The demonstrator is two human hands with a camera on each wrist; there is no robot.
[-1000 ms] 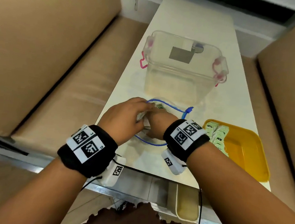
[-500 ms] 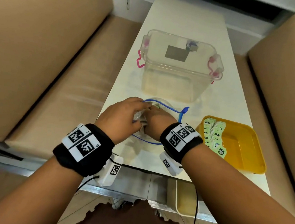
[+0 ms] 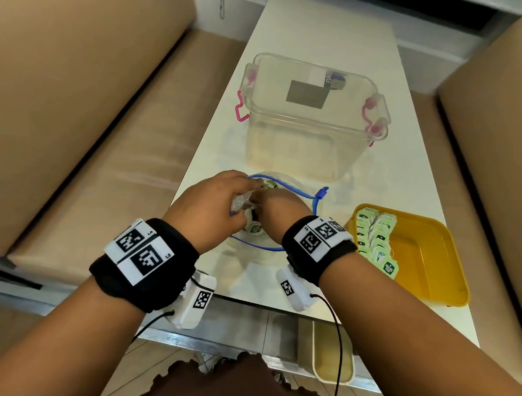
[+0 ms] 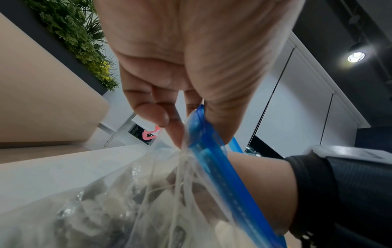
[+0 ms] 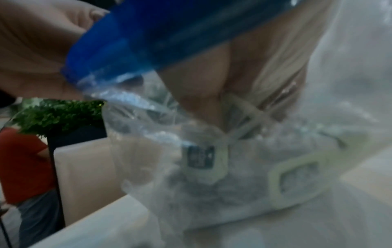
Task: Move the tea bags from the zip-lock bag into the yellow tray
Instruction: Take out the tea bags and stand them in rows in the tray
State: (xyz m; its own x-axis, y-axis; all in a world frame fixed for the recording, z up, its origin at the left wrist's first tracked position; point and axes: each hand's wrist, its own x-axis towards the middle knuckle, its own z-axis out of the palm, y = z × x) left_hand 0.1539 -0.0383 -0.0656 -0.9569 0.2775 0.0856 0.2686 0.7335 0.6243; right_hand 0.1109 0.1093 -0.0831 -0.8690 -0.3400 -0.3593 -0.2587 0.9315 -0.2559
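- The left hand [image 3: 211,206] pinches the zip-lock bag [image 4: 135,198] at its blue zip rim [image 4: 214,161], thumb on one face and fingertips [image 4: 157,115] on the other, clear film gathered between them.
- The right hand [image 3: 272,211] is plunged through the bag's mouth just beside that pinch; its fingers [image 5: 212,94] curl down among the tea bags [image 5: 203,159], but whether they have closed on one I cannot tell, since the film blurs that view.
- The tea bags that remain lie loose at the bottom of the bag, below both grips; their strings [image 4: 180,167] run up toward the left pinch.
- Others already lie in rows in the yellow tray [image 3: 438,245], well out to the right of the right hand.
- Handling, as I judge it: the tea bags are light, soft and easily crushed, and the strings could tangle or snag. Best taken by the paper tag [image 5: 200,156] or lightly across the body, not by a lone string.
- The bag itself is thin, limp and slippery; the stiffer zip rim is the sound place to hold, and the left hand has it there.
- Against the earlier head views, both hands stay at the bag's mouth in much the same pose, and the tray's rows look unchanged.
- The clear storage box [image 3: 310,120] beyond the hands appears to stand as it did; the slight shift in framing seems to come from the camera.
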